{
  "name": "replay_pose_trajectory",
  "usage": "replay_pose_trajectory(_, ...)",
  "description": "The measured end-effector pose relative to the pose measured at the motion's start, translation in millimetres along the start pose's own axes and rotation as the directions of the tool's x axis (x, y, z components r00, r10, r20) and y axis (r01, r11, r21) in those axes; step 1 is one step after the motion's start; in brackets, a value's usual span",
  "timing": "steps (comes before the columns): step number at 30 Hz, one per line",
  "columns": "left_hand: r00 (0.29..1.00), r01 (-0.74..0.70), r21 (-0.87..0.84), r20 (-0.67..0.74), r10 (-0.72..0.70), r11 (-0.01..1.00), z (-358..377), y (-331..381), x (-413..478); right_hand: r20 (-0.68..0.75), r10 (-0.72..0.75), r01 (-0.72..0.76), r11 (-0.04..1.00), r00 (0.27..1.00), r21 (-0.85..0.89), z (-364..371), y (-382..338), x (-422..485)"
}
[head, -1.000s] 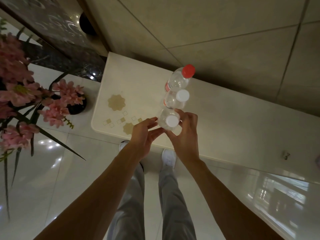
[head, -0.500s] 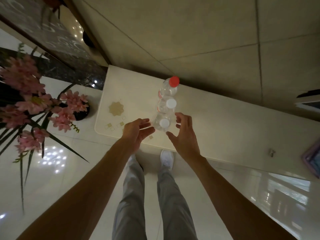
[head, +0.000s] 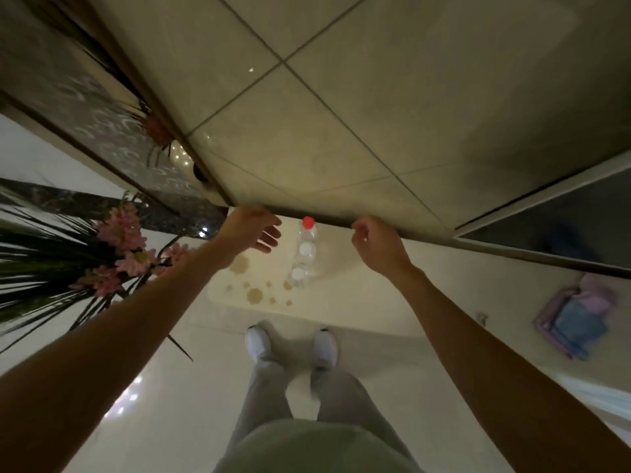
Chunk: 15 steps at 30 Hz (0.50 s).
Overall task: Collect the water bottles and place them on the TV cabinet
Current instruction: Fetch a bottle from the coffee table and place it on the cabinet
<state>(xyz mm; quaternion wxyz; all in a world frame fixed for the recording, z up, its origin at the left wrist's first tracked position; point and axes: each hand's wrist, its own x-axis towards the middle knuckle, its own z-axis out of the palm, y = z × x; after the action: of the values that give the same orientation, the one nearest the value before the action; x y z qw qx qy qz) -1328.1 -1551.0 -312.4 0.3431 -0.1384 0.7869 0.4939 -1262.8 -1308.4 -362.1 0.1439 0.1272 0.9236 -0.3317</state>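
At frame centre I see three clear plastic water bottles (head: 306,250) in a row on the cream TV cabinet (head: 358,295). The left hand (head: 254,230) is just left of them and the right hand (head: 379,245) just right. The pink artificial flowers (head: 119,233) stand at middle left.

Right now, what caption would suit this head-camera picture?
Three water bottles lined up on the cream cabinet, left hand and right hand empty on either side.

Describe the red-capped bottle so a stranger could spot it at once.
Find the cream cabinet top under the tiled wall. On it stands a short row of clear bottles. Take the one nearest the wall: the red-capped bottle, while both neighbours have white caps.
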Motion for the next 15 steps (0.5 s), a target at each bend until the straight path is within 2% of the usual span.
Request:
replay_pose_trajectory(2,0.996,-0.091,0.116,0.026,0.088,0.989,-3,23,-5,-0.014,-0.004,0.004,0.999,1.0,-0.038,-21,-10,-5)
replay_pose_trajectory(4,0.979,-0.204,0.288,0.052,0.197,0.936,-3,44,-13,-0.03,-0.019,0.017,0.997,0.999,-0.074,-38,-20,-13)
replay_pose_trajectory(6,0.936,-0.331,0.557,0.094,0.338,0.762,-3,60,-23,-0.056,-0.029,0.024,0.996,0.998,-0.09,-50,-28,-20)
replay_pose_trajectory(8,0.896,-0.402,0.716,0.181,0.405,0.571,-3,69,-35,-0.071,-0.014,0.007,0.996,0.997,-0.094,-60,-36,-30)
replay_pose_trajectory(11,0.877,-0.465,0.77,0.331,0.349,0.438,-7,73,-49,-0.116,0.002,-0.014,0.994,0.993,-0.105,-70,-46,-49)
replay_pose_trajectory(15,0.829,-0.535,0.81,0.45,0.331,0.239,-16,65,-61,-0.191,0.024,-0.049,0.991,0.981,-0.128,-70,-56,-84)
